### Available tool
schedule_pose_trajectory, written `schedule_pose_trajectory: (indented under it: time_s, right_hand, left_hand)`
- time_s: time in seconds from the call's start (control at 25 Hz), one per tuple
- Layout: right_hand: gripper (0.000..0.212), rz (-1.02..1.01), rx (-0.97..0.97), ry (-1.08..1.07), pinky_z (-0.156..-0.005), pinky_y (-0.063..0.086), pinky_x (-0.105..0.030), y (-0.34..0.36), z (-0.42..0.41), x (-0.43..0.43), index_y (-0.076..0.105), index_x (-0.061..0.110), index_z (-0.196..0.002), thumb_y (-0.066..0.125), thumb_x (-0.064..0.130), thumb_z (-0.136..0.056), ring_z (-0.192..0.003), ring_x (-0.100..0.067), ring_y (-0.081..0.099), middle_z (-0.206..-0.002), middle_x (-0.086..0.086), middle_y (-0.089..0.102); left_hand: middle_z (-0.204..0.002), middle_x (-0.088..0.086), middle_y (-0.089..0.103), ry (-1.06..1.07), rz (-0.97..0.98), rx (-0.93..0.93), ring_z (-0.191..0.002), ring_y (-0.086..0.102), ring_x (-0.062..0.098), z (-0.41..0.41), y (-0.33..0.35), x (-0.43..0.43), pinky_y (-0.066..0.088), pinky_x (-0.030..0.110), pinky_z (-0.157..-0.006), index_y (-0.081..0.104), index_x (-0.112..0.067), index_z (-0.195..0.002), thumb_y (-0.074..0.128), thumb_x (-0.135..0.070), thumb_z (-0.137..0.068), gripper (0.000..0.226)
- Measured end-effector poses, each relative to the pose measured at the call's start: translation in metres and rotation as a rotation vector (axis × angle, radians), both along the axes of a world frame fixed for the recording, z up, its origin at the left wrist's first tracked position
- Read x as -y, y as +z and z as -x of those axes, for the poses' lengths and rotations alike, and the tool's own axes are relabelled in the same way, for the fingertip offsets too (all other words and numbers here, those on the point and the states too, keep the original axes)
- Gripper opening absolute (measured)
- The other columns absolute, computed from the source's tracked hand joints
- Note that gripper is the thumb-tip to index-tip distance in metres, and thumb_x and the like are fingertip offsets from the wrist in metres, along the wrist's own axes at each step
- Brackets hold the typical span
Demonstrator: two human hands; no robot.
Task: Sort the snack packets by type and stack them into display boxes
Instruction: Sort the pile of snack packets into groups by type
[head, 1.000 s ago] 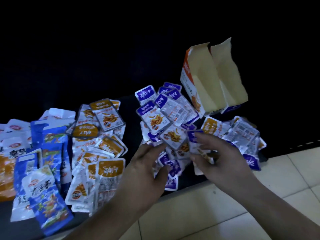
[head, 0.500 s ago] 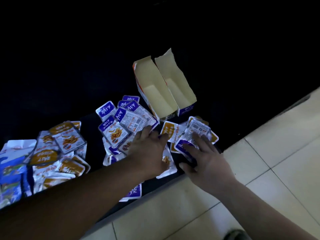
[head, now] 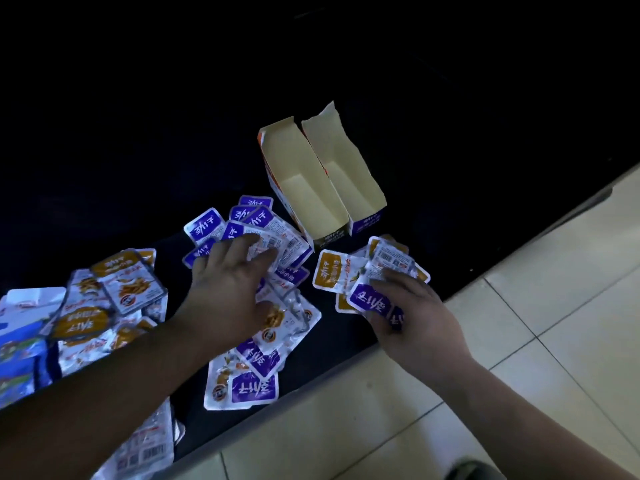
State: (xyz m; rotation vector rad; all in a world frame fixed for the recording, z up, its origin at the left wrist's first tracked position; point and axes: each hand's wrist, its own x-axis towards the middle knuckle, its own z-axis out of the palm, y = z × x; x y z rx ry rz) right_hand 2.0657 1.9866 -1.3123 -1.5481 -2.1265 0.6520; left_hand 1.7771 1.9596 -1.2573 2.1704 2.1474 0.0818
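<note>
- Dark matting (head: 332, 344) laid over pale floor tiles (head: 540, 292) fills the head view, with loose snack packets strewn across it.
- At 12 o'clock from the hands, two display boxes stand touching side by side: an orange-trimmed box (head: 304, 195) and a purple-trimmed box (head: 367, 221). Both are empty, with their open tops towards the person, probably for easy loading.
- Purple packets (head: 256, 220) fan out at the centre. Orange packets (head: 104, 299) are heaped at 9 o'clock, with blue packets (head: 17, 348) beyond them at the left edge. The types look largely grouped.
- The left hand (head: 228, 282) lies spread on the purple packets with fingers extended, clasping nothing. It seems to be raking them together.
- The right hand (head: 408, 317), at 5 o'clock from the boxes, pinches a purple packet (head: 370, 299), apparently starting a stack. A stray orange packet (head: 329, 275) lies just beside it at 10 o'clock.
</note>
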Motion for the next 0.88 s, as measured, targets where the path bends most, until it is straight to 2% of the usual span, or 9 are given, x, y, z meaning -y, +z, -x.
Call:
schedule_pose_trajectory:
  time_s: [0.08,0.2,0.32,0.4,0.64,0.72,0.76,0.8,0.88]
  right_hand:
    - [0.042,0.029,-0.166,-0.111,-0.100,0.052,-0.034,0.002,0.000,0.000,0.068,0.023,-0.129,0.073,0.017,-0.087,-0.129,-0.017,0.056,-0.140,0.006,0.058]
    - [0.045,0.044,-0.182,-0.292,-0.086,0.054,-0.036,0.006,-0.008,0.002,0.067,0.022,-0.127,0.066,0.006,-0.085,-0.106,-0.019,0.062,-0.123,0.004,0.057]
    - [0.034,0.249,-0.138,-0.394,-0.076,0.050,-0.031,0.007,-0.019,0.008,0.068,0.027,-0.120,0.070,0.018,-0.087,-0.086,-0.017,0.065,-0.107,0.006,0.058]
    - [0.026,0.346,-0.166,-0.384,-0.072,0.050,-0.030,0.007,-0.020,0.009,0.067,0.032,-0.114,0.069,0.027,-0.089,-0.082,-0.015,0.068,-0.102,0.009,0.066]
    - [0.037,0.460,-0.341,-0.446,-0.049,0.044,-0.013,0.017,-0.011,0.010,0.067,0.029,-0.119,0.067,0.008,-0.089,-0.059,-0.003,0.061,-0.069,0.017,0.067]
    - [0.030,0.453,-0.427,-0.468,-0.057,0.054,-0.020,0.026,-0.007,0.015,0.070,0.029,-0.111,0.065,0.007,-0.091,-0.060,-0.005,0.062,-0.071,0.014,0.069]
    - [0.027,0.465,-0.474,-0.476,-0.065,0.061,-0.033,0.031,-0.004,0.020,0.071,0.030,-0.104,0.065,0.007,-0.093,-0.065,-0.009,0.066,-0.074,0.012,0.071]
    - [0.025,0.495,-0.511,-0.463,-0.070,0.062,-0.045,0.037,0.000,0.026,0.071,0.030,-0.099,0.064,0.006,-0.094,-0.071,-0.016,0.070,-0.078,0.011,0.074]
    - [0.026,0.615,-0.581,-0.339,-0.074,0.061,-0.051,0.048,0.016,0.041,0.074,0.025,-0.098,0.062,0.002,-0.095,-0.079,-0.024,0.073,-0.085,0.006,0.077]
  left_hand:
    - [-0.134,0.011,0.060,-0.100,-0.123,0.113,-0.118,0.059,0.036,-0.026,-0.006,-0.005,0.053,0.057,-0.093,0.067,-0.018,-0.129,0.079,-0.031,-0.077,0.055]
    - [-0.121,0.007,0.062,-0.031,0.073,0.435,-0.110,0.063,0.029,-0.094,-0.010,-0.025,0.057,0.044,-0.088,0.060,-0.023,-0.137,0.065,-0.050,-0.086,0.058]
    - [-0.133,0.008,0.050,0.073,0.278,0.269,-0.121,0.055,0.031,-0.132,-0.029,-0.039,0.055,0.045,-0.093,0.041,-0.026,-0.148,0.073,-0.058,-0.082,0.080]
    - [-0.131,0.008,0.052,0.122,0.284,0.320,-0.119,0.058,0.031,-0.131,-0.040,-0.039,0.055,0.043,-0.092,0.044,-0.026,-0.145,0.080,-0.048,-0.079,0.078]
    - [-0.098,-0.001,0.072,0.311,0.145,0.776,-0.088,0.069,0.017,-0.106,-0.021,-0.014,0.056,0.027,-0.073,0.070,-0.023,-0.111,0.068,-0.018,-0.093,0.018]
    - [-0.086,-0.006,0.076,0.418,0.160,0.964,-0.073,0.070,0.011,-0.099,0.000,-0.003,0.056,0.025,-0.064,0.072,-0.023,-0.102,0.064,-0.015,-0.097,0.012]
    - [-0.084,-0.005,0.077,0.475,0.180,1.058,-0.066,0.070,0.011,-0.095,0.009,0.004,0.055,0.024,-0.058,0.073,-0.022,-0.099,0.065,-0.014,-0.097,0.012]
    - [-0.082,0.000,0.078,0.528,0.199,1.142,-0.061,0.069,0.013,-0.092,0.016,0.013,0.052,0.021,-0.051,0.073,-0.021,-0.097,0.066,-0.013,-0.097,0.011]
    - [-0.077,0.006,0.076,0.605,0.211,1.224,-0.060,0.068,0.015,-0.091,0.024,0.033,0.046,0.017,-0.046,0.073,-0.015,-0.093,0.063,-0.014,-0.099,0.012]
